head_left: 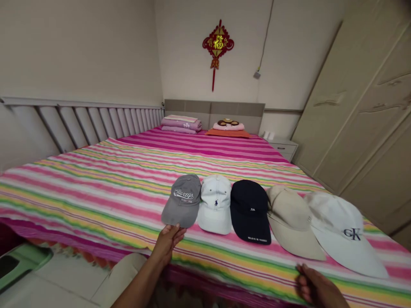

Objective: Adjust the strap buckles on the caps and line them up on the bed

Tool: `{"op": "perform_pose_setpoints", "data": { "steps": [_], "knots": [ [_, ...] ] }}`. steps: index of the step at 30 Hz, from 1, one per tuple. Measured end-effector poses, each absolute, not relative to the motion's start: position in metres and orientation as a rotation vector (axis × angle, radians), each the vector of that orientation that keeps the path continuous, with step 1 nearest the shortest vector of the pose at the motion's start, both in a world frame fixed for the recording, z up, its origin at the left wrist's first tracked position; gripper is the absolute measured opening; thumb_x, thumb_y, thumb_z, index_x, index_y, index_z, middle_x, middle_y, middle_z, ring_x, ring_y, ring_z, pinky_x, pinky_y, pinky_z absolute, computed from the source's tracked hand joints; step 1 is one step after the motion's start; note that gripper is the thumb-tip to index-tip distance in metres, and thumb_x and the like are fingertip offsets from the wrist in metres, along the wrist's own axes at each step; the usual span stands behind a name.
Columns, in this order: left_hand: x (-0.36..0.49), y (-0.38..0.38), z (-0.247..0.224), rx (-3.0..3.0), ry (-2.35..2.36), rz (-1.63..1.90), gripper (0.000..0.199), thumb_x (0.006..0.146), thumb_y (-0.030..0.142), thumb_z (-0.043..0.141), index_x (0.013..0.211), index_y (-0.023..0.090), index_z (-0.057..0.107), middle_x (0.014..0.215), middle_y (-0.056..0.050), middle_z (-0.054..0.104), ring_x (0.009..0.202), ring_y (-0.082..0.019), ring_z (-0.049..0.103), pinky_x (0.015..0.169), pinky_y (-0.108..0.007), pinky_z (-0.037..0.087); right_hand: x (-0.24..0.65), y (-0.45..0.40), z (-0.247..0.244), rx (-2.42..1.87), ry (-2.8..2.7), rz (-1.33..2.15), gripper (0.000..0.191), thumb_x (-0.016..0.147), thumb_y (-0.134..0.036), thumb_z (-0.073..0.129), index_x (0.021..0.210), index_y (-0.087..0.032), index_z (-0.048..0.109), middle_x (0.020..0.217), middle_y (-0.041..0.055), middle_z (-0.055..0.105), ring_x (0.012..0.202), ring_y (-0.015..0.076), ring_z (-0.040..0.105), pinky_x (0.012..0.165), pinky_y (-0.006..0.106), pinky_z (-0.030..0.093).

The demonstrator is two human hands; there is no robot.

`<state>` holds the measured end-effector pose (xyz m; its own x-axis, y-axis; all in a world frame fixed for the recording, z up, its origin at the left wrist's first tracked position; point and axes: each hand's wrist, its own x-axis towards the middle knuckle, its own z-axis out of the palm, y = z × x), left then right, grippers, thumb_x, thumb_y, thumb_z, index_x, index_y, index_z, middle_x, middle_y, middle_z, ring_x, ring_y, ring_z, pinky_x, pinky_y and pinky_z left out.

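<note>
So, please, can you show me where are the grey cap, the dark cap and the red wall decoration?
Grey cap (183,205): head view, on the front of the crown.
Dark cap (248,201): head view, on the crown.
Red wall decoration (218,42): head view, on its centre.

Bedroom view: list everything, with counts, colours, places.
grey cap: 1, grey, leftmost on bed
logo cap: 1, white, next right
dark cap: 1, navy, middle
beige cap: 1, beige, fourth
CK cap: 1, white, rightmost
striped bedspread: 1, pink multicolour, bed
folded bedding: 1 stack, pink, headboard
cushion: 1, orange, headboard
Chinese knot: 1, red-gold, wall
wardrobe: 1, cream, right
left hand: 1, at grey cap's brim
right hand: 1, near bed edge
</note>
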<state>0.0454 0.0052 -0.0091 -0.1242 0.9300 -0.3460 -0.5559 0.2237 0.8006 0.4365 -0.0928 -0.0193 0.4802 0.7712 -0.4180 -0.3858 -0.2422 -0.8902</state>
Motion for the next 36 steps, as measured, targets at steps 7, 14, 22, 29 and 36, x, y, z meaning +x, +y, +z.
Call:
{"op": "perform_pose_setpoints", "data": {
  "steps": [7,14,22,29,36],
  "knots": [
    [0.048,0.005,-0.007,0.451,1.07,1.333,0.019,0.064,0.014,0.066,0.065,0.016,0.047,0.062,-0.001,0.063,0.066,-0.016,0.065,0.061,-0.022,0.049,0.379,-0.094,-0.015,-1.454,-0.511,1.256,0.032,0.055,-0.041,0.068,0.065,-0.016,0.051,0.043,-0.0059,0.048,0.035,0.0039,0.038,0.033,0.015,0.029],
    [0.05,0.008,-0.004,0.465,1.078,1.307,0.021,0.064,0.017,0.068,0.064,0.016,0.047,0.063,-0.002,0.064,0.067,-0.016,0.065,0.06,-0.022,0.048,0.36,-0.089,-0.029,-1.477,-0.584,1.333,0.036,0.052,-0.045,0.068,0.065,-0.017,0.049,0.042,-0.007,0.048,0.031,0.0038,0.037,0.032,0.015,0.027],
    [0.054,-0.006,-0.01,0.55,1.153,1.196,0.021,0.066,0.027,0.066,0.078,0.014,0.053,0.076,-0.005,0.068,0.068,-0.012,0.064,0.06,-0.02,0.047,0.339,-0.087,-0.043,-1.436,-0.657,1.393,0.038,0.055,-0.05,0.066,0.065,-0.017,0.049,0.04,-0.0069,0.049,0.027,0.0035,0.037,0.028,0.014,0.026],
    [0.075,-0.02,-0.022,0.736,1.112,1.035,0.038,0.049,0.031,0.076,0.073,0.013,0.054,0.06,-0.002,0.063,0.051,-0.01,0.058,0.047,-0.019,0.041,0.306,-0.085,-0.04,-1.364,-0.704,1.45,0.043,0.056,-0.055,0.065,0.064,-0.017,0.045,0.039,-0.0061,0.051,0.025,0.0039,0.037,0.026,0.014,0.026],
    [0.087,-0.012,-0.004,0.559,0.871,1.018,0.036,0.065,0.027,0.067,0.098,0.015,0.057,0.099,-0.01,0.063,0.087,-0.017,0.062,0.073,-0.027,0.046,0.312,-0.063,-0.001,-1.121,-0.344,1.266,0.046,0.052,-0.047,0.073,0.069,-0.018,0.042,0.045,-0.0076,0.052,0.033,0.0032,0.041,0.034,0.014,0.033]
  ]
}}
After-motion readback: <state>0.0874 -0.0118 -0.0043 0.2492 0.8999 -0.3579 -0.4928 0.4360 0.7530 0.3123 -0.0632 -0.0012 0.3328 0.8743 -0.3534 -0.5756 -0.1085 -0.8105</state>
